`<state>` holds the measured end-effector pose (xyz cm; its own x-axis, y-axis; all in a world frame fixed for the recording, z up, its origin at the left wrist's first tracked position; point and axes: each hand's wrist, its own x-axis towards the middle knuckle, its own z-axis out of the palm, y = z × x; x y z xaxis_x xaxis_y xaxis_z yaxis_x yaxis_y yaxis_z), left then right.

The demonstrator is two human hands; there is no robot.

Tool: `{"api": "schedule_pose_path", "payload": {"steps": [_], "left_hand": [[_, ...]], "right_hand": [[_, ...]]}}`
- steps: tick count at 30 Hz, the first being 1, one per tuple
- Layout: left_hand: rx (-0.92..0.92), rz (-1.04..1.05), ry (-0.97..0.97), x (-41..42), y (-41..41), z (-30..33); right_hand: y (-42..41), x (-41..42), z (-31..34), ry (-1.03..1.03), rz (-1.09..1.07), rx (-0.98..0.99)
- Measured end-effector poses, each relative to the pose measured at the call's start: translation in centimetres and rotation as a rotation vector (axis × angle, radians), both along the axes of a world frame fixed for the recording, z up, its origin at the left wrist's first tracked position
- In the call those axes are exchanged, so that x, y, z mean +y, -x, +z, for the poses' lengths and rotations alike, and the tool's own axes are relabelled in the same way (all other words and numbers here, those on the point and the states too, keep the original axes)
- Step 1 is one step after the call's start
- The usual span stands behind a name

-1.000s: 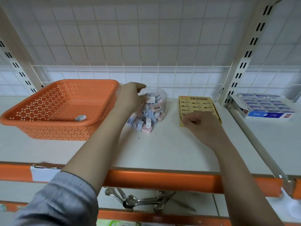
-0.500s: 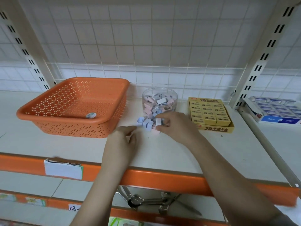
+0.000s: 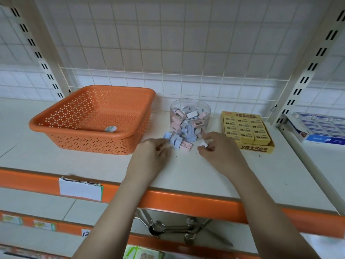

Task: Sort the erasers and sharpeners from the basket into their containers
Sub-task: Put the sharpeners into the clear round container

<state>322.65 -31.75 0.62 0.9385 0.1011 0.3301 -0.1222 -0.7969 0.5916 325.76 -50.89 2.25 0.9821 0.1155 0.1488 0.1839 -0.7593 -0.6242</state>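
Both hands work on the shelf (image 3: 93, 165) in front of the jar (image 3: 190, 116). L hand (image 3: 153, 152) has its fingers curled, tips at the near-left edge of a small pile of sharpeners (image 3: 177, 141); its grip looks closed on one piece, but which one can't be told. R hand (image 3: 218, 146) pinches a small white piece (image 3: 203, 143) between thumb and fingers, just right of the pile.

The pile, blue and pink pcs, lies on the shelf touching the jar's front. The jar is clear, lid off, nearly full of the same blue, pink and white pcs.

Basket (image 3: 93, 118), orange, perforated, sits left of the jar, near it but apart; only a round sticker (image 3: 110, 128) shows on its inner front wall.

Eraser box (image 3: 248, 131), yellow, marked 2B, stands right of the jar, packed w/ yellow erasers in rows. Farther right, on the next shelf section, a blue-white box (image 3: 317, 128) of erasers.

Below the shelf edge hang metal spoons (image 3: 168, 227). A white label (image 3: 80, 189) sticks on the orange rail (image 3: 186, 202).
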Motion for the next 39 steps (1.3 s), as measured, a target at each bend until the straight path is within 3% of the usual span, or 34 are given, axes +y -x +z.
{"api": "schedule_pose_path", "payload": {"steps": [7, 13, 22, 26, 32, 39], "left_hand": [[0.079, -0.185, -0.282, -1.6, -3.9, 1.4], [0.097, -0.166, -0.328, -1.8, -4.7, 1.5], [-0.028, -0.05, 0.005, -0.2, -1.2, 1.3], [-0.062, -0.033, 0.043, 0.6, 0.0, 0.4], [-0.083, -0.015, 0.105, 1.1, 1.6, -0.3], [-0.157, -0.007, 0.175, 0.9, 1.4, 0.3]], "right_hand": [[2.5, -2.1, -1.0, -0.073, -0.056, 0.009], [2.9, -2.4, -0.5, -0.175, -0.066, 0.019], [-3.2, -0.8, 4.7, -0.25, 0.028, -0.168], [-7.7, 1.7, 5.3, -0.248, 0.066, -0.141], [-12.9, 4.6, 4.7, -0.063, 0.085, -0.103], [-12.0, 3.2, 4.9, -0.221, -0.003, -0.143]]}}
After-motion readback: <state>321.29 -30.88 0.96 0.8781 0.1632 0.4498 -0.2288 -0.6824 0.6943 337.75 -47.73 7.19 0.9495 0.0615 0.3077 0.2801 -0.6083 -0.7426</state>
